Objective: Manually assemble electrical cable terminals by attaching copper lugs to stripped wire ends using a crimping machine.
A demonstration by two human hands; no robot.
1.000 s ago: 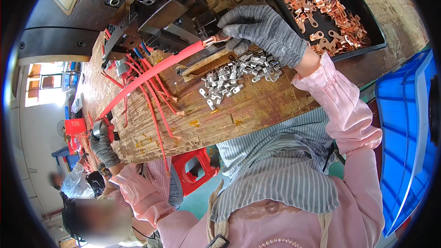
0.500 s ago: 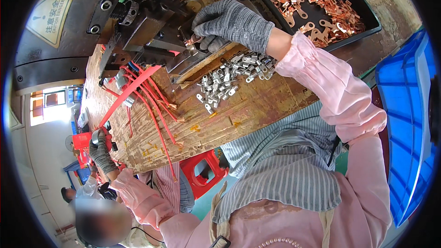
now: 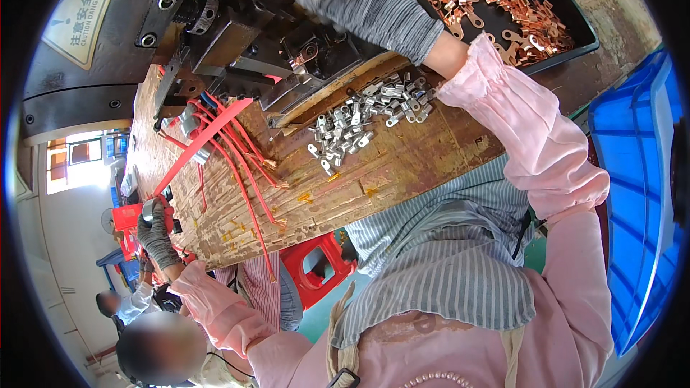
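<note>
Fingers of the right hand, gloved in grey knit, are curled and bunched at the mouth of the dark press machine at about twelve o'clock in the view; whether they pinch a small part there cannot be told, since the fingertips blur into the tooling. At eight o'clock the left hand, also in a grey glove, is closed around the near ends of the red wires, which fan across the worn wooden bench up toward the machine. As a judgement, the work looks to be in mid-run: a heap of silver terminal lugs lies loose on the bench just below the machine, at about one o'clock from the wire bundle, and a black tray at two o'clock holds many copper lugs, so plenty of stock remains; how many wire ends already carry a lug is not clear, because the ends near the tooling are small and crowded. Several wires show bare, frayed copper tips toward the bench edge at six o'clock, which suggests those ends are not yet fitted. A blue plastic crate is cut off at three o'clock by the picture's rim, and its contents are out of sight. The red stool under the bench is partly hidden by the person's striped shirt, and the machine's die area lies in shadow behind the right hand
</note>
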